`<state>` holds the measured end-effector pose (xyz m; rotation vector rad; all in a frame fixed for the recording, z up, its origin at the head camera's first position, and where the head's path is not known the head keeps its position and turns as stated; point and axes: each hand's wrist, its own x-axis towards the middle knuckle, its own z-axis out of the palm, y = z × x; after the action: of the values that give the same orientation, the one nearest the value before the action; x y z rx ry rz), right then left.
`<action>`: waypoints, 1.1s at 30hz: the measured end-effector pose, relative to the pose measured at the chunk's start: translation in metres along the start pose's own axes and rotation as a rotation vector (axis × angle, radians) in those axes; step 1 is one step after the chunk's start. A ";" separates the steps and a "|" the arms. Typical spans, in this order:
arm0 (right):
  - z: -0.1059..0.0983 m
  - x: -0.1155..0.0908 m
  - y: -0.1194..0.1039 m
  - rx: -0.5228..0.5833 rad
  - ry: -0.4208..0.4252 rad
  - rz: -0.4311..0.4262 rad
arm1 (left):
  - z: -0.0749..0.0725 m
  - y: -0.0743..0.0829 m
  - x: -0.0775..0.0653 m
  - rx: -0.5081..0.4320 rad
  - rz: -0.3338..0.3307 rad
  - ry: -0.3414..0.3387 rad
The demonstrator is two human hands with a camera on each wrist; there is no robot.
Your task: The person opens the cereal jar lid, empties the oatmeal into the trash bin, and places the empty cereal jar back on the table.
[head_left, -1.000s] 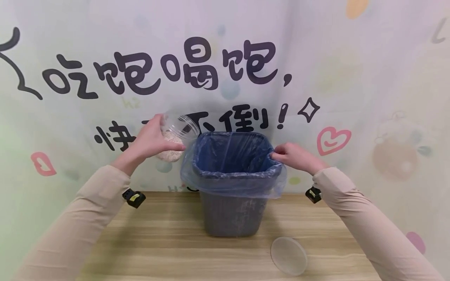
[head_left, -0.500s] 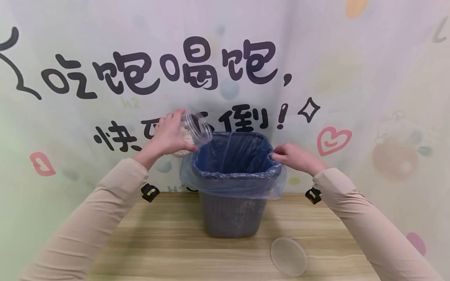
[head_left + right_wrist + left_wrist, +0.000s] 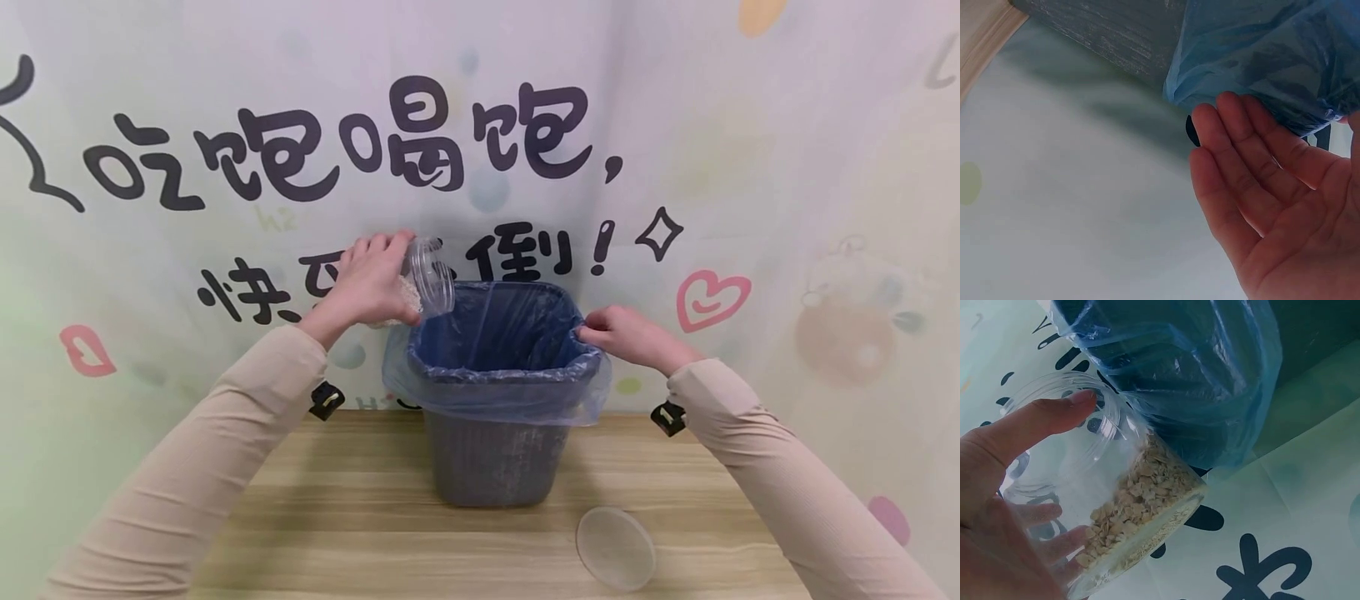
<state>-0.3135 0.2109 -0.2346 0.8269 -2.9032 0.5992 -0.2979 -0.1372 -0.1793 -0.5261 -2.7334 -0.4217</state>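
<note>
A clear plastic jar (image 3: 435, 277) lies tipped in my left hand (image 3: 369, 283), its mouth toward the left rim of a grey trash can (image 3: 495, 462). Rolled oats (image 3: 1144, 494) rest along the jar's lower side and bottom, as the left wrist view shows. My thumb and fingers wrap round the jar. A blue trash bag (image 3: 495, 398) lines the can and folds out over its rim. On the can's right side, my right hand (image 3: 633, 335) holds the bagged rim, with the fingers outside it in the right wrist view.
A round translucent lid (image 3: 615, 548) lies flat on the wooden table (image 3: 360, 517), to the front right of the can. Close behind hangs a pale printed cloth (image 3: 750, 150) with large black characters.
My left hand has moved right with the jar, up to the can's left rim, and tilted it further over. The right hand and the can have stayed put.
</note>
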 end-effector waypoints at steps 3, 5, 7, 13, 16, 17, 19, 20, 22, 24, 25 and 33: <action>0.000 0.000 0.000 0.003 0.006 -0.004 | -0.002 0.001 0.001 0.030 0.016 -0.017; 0.000 0.000 0.000 0.008 0.006 -0.004 | -0.003 0.002 0.002 0.052 0.027 -0.030; 0.000 0.000 0.000 0.010 0.004 -0.005 | -0.004 0.003 0.004 0.075 0.043 -0.044; 0.001 0.000 -0.001 0.008 -0.003 -0.001 | -0.010 0.008 0.008 0.125 0.077 -0.108; 0.001 0.000 -0.001 0.008 -0.001 -0.003 | -0.013 0.010 0.009 0.143 0.085 -0.143; 0.001 0.000 -0.001 0.009 0.001 -0.002 | -0.014 0.011 0.009 0.147 0.087 -0.153; 0.001 0.000 -0.001 0.008 0.003 -0.007 | -0.016 0.012 0.010 0.156 0.091 -0.172; 0.001 0.000 0.000 0.011 0.004 -0.006 | -0.017 0.012 0.010 0.160 0.095 -0.180; 0.001 -0.001 0.000 0.014 0.006 -0.008 | -0.018 0.013 0.011 0.167 0.102 -0.197; 0.001 -0.001 0.001 0.017 0.006 -0.011 | -0.020 0.013 0.012 0.168 0.105 -0.218; 0.001 -0.001 0.001 0.017 0.007 -0.012 | -0.021 0.013 0.013 0.167 0.105 -0.231; 0.000 -0.001 -0.001 0.008 0.009 -0.021 | -0.031 0.021 0.018 0.190 0.101 -0.323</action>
<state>-0.3120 0.2109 -0.2345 0.8519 -2.8826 0.6109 -0.2980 -0.1239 -0.1402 -0.7319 -2.9921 -0.0523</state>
